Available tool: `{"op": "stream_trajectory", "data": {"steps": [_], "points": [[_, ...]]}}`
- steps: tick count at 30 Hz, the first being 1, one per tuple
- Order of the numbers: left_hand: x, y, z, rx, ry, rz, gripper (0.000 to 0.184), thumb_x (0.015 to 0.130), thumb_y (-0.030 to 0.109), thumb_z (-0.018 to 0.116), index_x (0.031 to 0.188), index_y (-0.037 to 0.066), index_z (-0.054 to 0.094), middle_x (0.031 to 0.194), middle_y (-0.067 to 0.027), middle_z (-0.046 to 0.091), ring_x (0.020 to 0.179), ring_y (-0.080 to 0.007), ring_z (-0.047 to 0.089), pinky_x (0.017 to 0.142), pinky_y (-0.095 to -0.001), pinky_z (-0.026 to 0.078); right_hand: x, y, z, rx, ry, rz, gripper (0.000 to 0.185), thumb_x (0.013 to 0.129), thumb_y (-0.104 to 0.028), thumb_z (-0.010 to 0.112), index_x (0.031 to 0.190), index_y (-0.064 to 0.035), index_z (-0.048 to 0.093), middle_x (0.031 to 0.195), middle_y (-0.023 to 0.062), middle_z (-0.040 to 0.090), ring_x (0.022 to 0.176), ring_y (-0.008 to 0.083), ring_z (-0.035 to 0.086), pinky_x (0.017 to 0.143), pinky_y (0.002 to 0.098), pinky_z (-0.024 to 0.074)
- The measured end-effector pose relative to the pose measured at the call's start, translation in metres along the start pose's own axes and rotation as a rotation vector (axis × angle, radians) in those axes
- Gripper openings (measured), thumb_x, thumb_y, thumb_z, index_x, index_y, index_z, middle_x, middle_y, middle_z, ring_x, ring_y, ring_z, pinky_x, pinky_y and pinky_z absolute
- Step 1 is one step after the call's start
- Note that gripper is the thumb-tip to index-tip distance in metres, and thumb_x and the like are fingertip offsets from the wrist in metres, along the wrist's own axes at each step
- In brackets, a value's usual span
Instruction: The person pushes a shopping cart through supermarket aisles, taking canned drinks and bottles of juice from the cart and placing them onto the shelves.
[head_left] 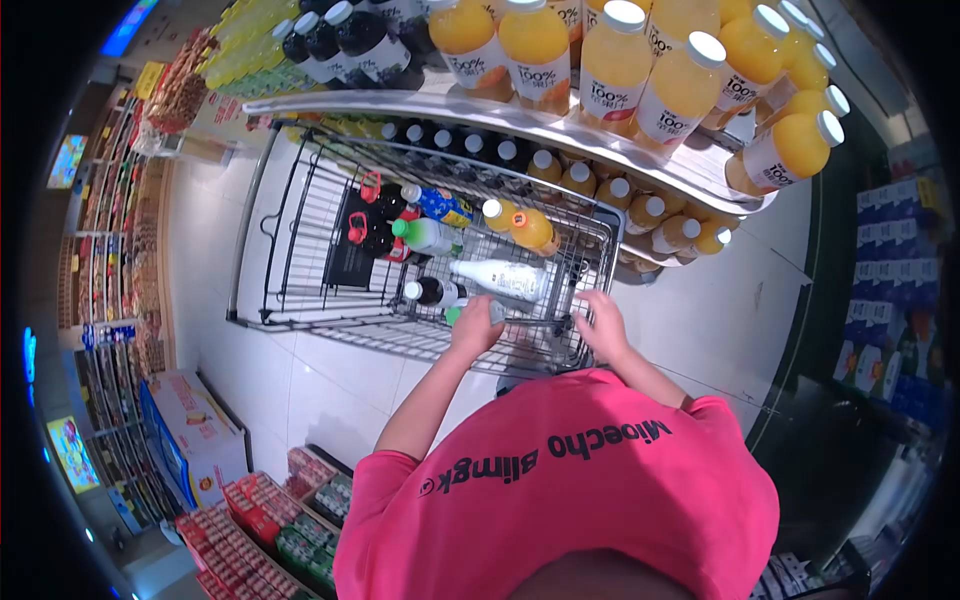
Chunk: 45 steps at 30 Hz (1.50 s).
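head view: we have two bare hands over a wire shopping cart (pixel 232 305). left hand (pixel 478 328) is curled at the cart's near side, against a pale item (pixel 497 312) with a bit of green (pixel 453 316) showing on its other side; mostly covered, so we can't tell if it's gripped. right hand (pixel 602 328) is loose, fingers apart, by the right end of the cart, nothing seen in it; contact with the rim we can't tell.

in the cart we see a white bottle (pixel 505 279) lying on its side between and beyond the hands, a dark bottle with a white cap (pixel 437 291) just left of the left hand, a green-capped bottle (pixel 428 237), orange juice bottles (pixel 533 229) farther back, a blue pack (pixel 441 205), and dark bottles with red tops (pixel 375 228) near a black panel (pixel 348 240).

beyond the cart we get a white-edged shelf (pixel 400 103) with big yellow-orange juice bottles (pixel 607 75), more bottles below. pink shirt (pixel 560 450) fills the near side, pale tiled floor (pixel 720 290) around, stacked red packs (pixel 265 510) lower left.
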<state>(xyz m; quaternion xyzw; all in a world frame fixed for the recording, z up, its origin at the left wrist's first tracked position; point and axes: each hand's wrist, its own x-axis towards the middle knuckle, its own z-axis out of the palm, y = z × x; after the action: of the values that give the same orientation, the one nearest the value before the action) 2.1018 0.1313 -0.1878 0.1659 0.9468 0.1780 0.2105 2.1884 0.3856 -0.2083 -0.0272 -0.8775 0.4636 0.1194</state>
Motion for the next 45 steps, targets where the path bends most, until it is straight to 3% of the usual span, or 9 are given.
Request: {"op": "stream_trajectory", "data": {"steps": [5,18,25,29,34,37,40,42,45], "points": [[0.126,-0.015,-0.032,0.046,0.121,0.079,0.079,0.070,0.011,0.069,0.138,0.009,0.028,0.130,-0.0232,0.039,0.117,-0.0397,0.044,0.096,-0.0417,0.041,-0.018,-0.007,0.036,-0.264,0.088,0.000,0.015,0.073,-0.014,0.066,0.086,-0.0072,0.062,0.086,0.0080,0.062,0.084,0.0277,0.056,0.087,0.0391,0.0393],[0.238,-0.034,-0.042,0.404,-0.068,0.553,0.045,0.073,0.029,0.069,0.105,0.004,0.049,0.102,-0.0183,0.058,0.085,-0.0354,0.063,0.073,-0.0436,0.052,-0.018,-0.006,0.051,-0.634,-0.024,0.125,0.011,0.071,-0.016,0.062,0.066,-0.0065,0.059,0.070,0.0093,0.058,0.081,0.0257,0.058,0.098,0.0399,0.0377],[0.165,-0.002,-0.127,0.449,0.019,0.407,0.039,0.070,0.037,0.067,0.087,0.004,0.055,0.076,-0.0152,0.065,0.075,-0.0334,0.064,0.064,-0.0444,0.051,-0.017,-0.008,0.052,-0.684,-0.060,0.136,0.010,0.071,-0.016,0.060,0.066,-0.0072,0.060,0.071,0.0090,0.059,0.081,0.0241,0.059,0.098,0.0396,0.0364],[0.097,0.033,-0.185,0.442,0.104,0.391,0.039,0.070,0.041,0.065,0.087,0.006,0.058,0.072,-0.0139,0.064,0.074,-0.0322,0.064,0.064,-0.0432,0.050,-0.016,-0.015,0.052,-0.411,0.108,0.117,0.022,0.071,-0.023,0.067,0.085,-0.0059,0.065,0.083,0.0098,0.064,0.090,0.0249,0.059,0.098,0.0383,0.0359],[-0.006,0.097,-0.235,0.357,0.224,0.386,0.036,0.068,0.039,0.063,0.081,0.006,0.059,0.070,-0.0135,0.064,0.071,-0.0313,0.064,0.062,-0.0417,0.049,0.006,-0.105,0.055,-0.009,0.053,0.015,0.088,0.067,-0.039,0.076,0.135,-0.0042,0.032,0.128,0.0208,0.043,0.120,0.0365,0.043,0.100,0.0416,0.0360],[-0.057,0.126,-0.243,0.254,0.287,0.458,0.039,0.066,0.040,0.067,0.077,0.004,0.057,0.063,-0.0107,0.059,0.062,-0.0300,0.059,0.059,-0.0383,0.045,0.005,-0.148,0.055,-0.050,0.290,-0.126,0.098,0.061,-0.037,0.081,0.138,-0.0058,0.030,0.130,0.0185,0.044,0.121,0.0346,0.043,0.102,0.0412,0.0352],[-0.101,0.156,-0.242,0.058,0.231,0.511,0.033,0.074,0.033,0.068,0.073,0.003,0.054,0.057,-0.0048,0.054,0.055,-0.0129,0.052,0.053,-0.0278,0.040,-0.013,-0.167,0.029,0.093,0.344,0.050,0.100,0.056,-0.034,0.085,0.136,-0.0064,0.033,0.130,0.0156,0.048,0.120,0.0294,0.048,0.101,0.0396,0.0370],[-0.120,0.169,-0.232,-0.101,0.190,0.577,0.024,0.084,0.024,0.064,0.085,0.001,0.060,0.063,0.0008,0.054,0.059,-0.0035,0.045,0.053,-0.0210,0.036,-0.033,-0.168,0.003,0.297,0.208,0.035,0.095,0.055,-0.032,0.085,0.133,-0.0065,0.037,0.126,0.0137,0.052,0.116,0.0255,0.051,0.099,0.0376,0.0391],[-0.115,0.171,-0.208,-0.627,-0.004,0.707,0.033,0.083,0.029,0.066,0.103,0.004,0.063,0.064,0.0018,0.051,0.058,-0.0086,0.049,0.055,-0.0229,0.039,-0.069,-0.162,-0.028,0.618,-0.008,0.006,0.087,0.057,-0.029,0.084,0.129,-0.0041,0.042,0.121,0.0107,0.056,0.112,0.0218,0.055,0.096,0.0349,0.0418]]}}
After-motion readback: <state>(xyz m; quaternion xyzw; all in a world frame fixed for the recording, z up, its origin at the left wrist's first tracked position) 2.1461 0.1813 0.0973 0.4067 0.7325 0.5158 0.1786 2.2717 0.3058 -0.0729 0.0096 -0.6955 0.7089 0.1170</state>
